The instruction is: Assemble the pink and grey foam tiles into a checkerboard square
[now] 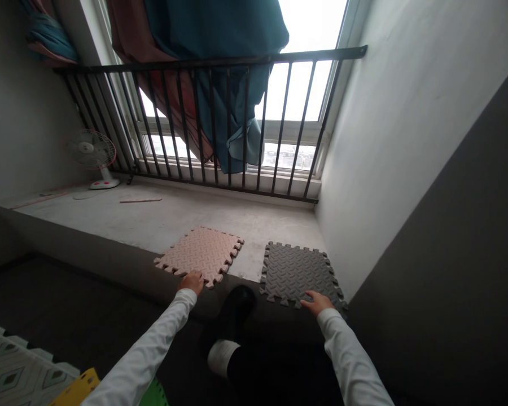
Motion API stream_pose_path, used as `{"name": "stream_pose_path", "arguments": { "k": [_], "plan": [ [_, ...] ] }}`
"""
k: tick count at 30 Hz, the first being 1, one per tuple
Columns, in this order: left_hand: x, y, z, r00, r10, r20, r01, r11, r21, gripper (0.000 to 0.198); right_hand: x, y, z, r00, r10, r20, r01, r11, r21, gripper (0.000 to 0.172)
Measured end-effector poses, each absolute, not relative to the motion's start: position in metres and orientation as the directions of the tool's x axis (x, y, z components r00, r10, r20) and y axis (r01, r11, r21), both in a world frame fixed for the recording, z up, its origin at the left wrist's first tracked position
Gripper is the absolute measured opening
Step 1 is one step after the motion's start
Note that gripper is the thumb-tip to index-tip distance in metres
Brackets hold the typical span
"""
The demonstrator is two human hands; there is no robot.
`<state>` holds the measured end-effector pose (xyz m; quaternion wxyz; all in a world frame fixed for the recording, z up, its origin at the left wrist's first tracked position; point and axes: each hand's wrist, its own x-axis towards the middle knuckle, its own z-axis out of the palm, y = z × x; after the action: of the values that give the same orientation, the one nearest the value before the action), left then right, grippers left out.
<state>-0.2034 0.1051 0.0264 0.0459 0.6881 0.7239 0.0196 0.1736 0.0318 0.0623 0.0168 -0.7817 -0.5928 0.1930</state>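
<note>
And here we are at a low concrete ledge (152, 223), with two interlocking foam mat tiles lying side by side along its near edge! On the left, the pink tile (198, 256), with its tread pattern and puzzle-cut teeth. On the right, the dark grey tile (298, 274), same pattern, and the two sit apart, not touching.

The left hand (190, 282) is down on the pink tile's near edge, fingers on the foam, but from this view you can't tell whether it's actually gripping or just resting. The right hand (317, 301) is open, fingers spread and not clenched, laid on the near edge of the grey tile. White sleeves (144, 344) run up both arms.

Down below, a black shoe (232, 310) and a white sock (222, 358) show between the arms. Low on the left, a patterned mat (17, 366) lies on the dark floor, with a yellow foam piece (78, 389) and a green one (154, 395) at the frame's bottom edge.

Further out on the ledge, a thin wooden strip (140, 200) and a white desk fan (88, 149) with a pink rim by the wall. Beyond them, a black metal railing (195, 63) stands across the window, and a teal curtain (220, 34) hangs behind its bars!
</note>
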Motion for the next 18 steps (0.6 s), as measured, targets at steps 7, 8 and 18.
{"name": "stream_pose_path", "arguments": {
  "k": [7,8,18],
  "plan": [
    [-0.202,0.109,0.021,-0.054,0.999,-0.008,0.992,0.054,0.111,0.026,0.178,0.032,0.07,0.329,0.896,-0.299,0.87,-0.411,-0.271,0.043],
    [-0.202,0.11,0.02,-0.054,0.999,-0.004,0.991,0.054,0.119,0.026,0.179,0.032,0.07,0.348,0.887,-0.303,0.855,-0.433,-0.285,0.043],
    [-0.201,0.111,0.016,-0.088,0.996,-0.025,0.993,0.09,0.076,0.027,0.185,0.034,0.067,0.401,0.864,-0.304,0.751,-0.5,-0.432,0.047]
  ]
}}
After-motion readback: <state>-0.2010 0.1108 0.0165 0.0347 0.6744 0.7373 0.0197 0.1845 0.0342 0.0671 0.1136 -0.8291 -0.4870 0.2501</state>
